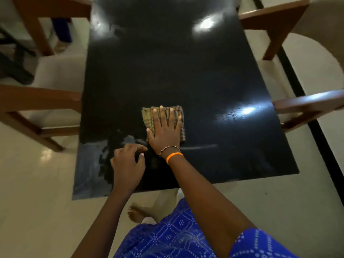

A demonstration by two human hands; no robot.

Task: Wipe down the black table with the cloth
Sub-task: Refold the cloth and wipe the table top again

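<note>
A glossy black table (167, 71) fills the middle of the view. A folded, checked yellow-brown cloth (147, 118) lies flat on its near half. My right hand (164, 131) presses down on the cloth with fingers spread, covering most of it. My left hand (127, 164) rests on the table surface near the front edge, just left of the right wrist, fingers curled and holding nothing.
Wooden chairs with pale seats stand on both sides: left (37, 101) and right (307, 107), with more at the far left (46, 8) and far right (273, 17). The floor (28, 202) is light tile. My bare foot (135, 213) stands under the table's near edge.
</note>
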